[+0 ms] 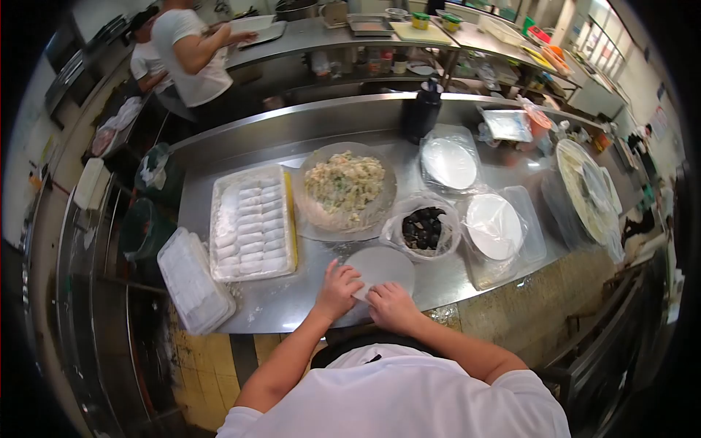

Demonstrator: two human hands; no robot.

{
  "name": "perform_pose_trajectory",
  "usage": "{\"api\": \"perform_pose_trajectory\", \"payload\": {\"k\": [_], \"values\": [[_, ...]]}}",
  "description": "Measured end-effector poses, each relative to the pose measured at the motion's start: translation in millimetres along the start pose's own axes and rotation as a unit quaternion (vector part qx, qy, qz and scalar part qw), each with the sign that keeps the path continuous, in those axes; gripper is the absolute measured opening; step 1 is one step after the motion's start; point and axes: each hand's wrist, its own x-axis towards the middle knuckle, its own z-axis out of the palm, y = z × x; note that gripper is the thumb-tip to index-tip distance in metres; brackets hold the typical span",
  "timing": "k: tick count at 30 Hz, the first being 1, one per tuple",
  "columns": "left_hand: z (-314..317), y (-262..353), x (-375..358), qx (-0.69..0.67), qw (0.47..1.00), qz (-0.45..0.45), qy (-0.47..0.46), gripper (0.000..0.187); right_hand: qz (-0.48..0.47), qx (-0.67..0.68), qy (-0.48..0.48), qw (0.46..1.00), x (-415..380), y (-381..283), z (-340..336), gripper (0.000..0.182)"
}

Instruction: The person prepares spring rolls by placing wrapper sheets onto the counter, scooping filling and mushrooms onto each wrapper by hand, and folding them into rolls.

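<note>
A thin, pale round wrapper point(385, 267) lies flat on the steel counter in front of me. My left hand point(338, 290) is at its left edge, fingers bent and closed on the rim. My right hand point(393, 306) pinches the near edge, close beside the left. Just beyond the wrapper, a plastic-lined bowl point(395, 228) contains black lumps. Behind that is a wide dish of chopped pale filling point(346, 184). To the left, a white tray point(217, 226) is packed with rows of white floured rolls point(251, 225). Stacks of white round wrappers point(494, 227) in plastic are at the right.
A floured white lid point(191, 281) leans over the counter's left corner. A dark bottle point(423, 113) stands at the back rim. At far right sits a large plastic-covered round container point(584, 191). Another person point(191, 55) works at the back bench, with someone else alongside.
</note>
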Motion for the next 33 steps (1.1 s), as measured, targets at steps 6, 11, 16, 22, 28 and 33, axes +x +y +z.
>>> {"api": "perform_pose_trajectory", "payload": {"k": [6,11,16,22,28,33], "values": [[-19,-21,-73,0.025,0.985,-0.152,0.08,0.028,-0.025,-0.016,-0.008,1.0,16,11,40,0.026],[-8,-16,-124,-0.008,0.977,-0.202,0.067,0.024,-0.019,0.019,-0.002,1.0,4,35,76,0.013],[-8,-8,-127,-0.026,0.97,-0.225,0.088,0.017,0.075,0.054,-0.042,0.995,13,32,71,0.012],[0,-9,-109,0.001,0.939,-0.326,0.109,0.03,0.175,-0.011,-0.078,0.981,31,18,65,0.033],[8,-5,-104,0.021,0.94,-0.314,0.13,0.034,-0.066,-0.096,-0.113,0.987,14,4,59,0.055],[-1,0,-100,0.016,0.938,-0.322,0.13,0.025,0.019,-0.093,-0.205,0.974,-21,34,43,0.057]]}}
